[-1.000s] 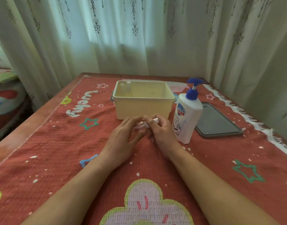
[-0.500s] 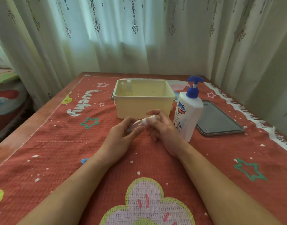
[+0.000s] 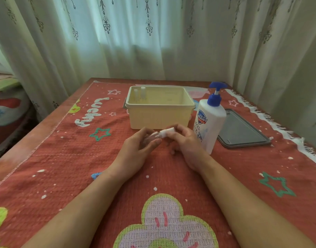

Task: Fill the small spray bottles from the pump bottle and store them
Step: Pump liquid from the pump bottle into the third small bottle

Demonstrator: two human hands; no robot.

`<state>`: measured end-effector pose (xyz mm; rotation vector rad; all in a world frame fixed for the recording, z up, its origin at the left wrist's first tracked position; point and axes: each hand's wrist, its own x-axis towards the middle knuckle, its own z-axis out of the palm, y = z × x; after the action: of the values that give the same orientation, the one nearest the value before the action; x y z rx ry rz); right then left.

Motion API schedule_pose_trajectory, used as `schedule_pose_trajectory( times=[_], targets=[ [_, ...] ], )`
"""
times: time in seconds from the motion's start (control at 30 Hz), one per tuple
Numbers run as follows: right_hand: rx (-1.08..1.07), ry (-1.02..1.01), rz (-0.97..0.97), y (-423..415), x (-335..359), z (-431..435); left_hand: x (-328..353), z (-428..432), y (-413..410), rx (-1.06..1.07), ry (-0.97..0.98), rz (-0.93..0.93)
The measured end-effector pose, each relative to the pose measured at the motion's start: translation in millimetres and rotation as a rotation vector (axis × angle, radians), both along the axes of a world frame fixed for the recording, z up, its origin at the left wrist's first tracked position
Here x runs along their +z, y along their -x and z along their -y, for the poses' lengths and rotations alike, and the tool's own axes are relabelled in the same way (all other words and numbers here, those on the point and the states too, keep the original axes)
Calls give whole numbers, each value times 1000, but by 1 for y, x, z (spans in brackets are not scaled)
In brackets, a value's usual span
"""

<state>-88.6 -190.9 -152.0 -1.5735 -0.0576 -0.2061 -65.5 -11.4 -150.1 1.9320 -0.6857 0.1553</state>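
A small clear spray bottle (image 3: 154, 136) with a white top lies nearly level between my two hands, just in front of the cream box (image 3: 159, 114). My left hand (image 3: 135, 151) holds its clear body. The fingers of my right hand (image 3: 186, 142) pinch its white cap end (image 3: 167, 131). The white pump bottle (image 3: 210, 120) with a blue pump head stands upright right behind my right hand. Two more small spray bottles (image 3: 139, 93) stand in the box's far left corner.
A dark grey tray (image 3: 243, 133) lies flat to the right of the pump bottle. A red patterned cloth (image 3: 82, 167) covers the table. Curtains hang close behind the far and right edges, and the table's left edge drops off.
Both hands have stayed in front of the box with the small bottle between them; my hands have drawn slightly apart along it, showing more of the white cap.
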Motion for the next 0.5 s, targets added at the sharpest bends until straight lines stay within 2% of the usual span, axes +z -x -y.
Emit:
schedule_pose_trajectory(
  times=[0.07,0.23,0.37,0.5],
  targets=[
    [38,-70,-9,0,2,1,1,0,1,-7,3,-4],
    [-54,19,-17,-2,-1,-2,0,-1,1,-2,-12,-4],
    [34,-83,-18,-1,1,2,0,-1,0,-1,-11,-6],
    [-54,-1,-6,-3,-2,-2,-1,0,-1,1,-11,-10]
  ],
)
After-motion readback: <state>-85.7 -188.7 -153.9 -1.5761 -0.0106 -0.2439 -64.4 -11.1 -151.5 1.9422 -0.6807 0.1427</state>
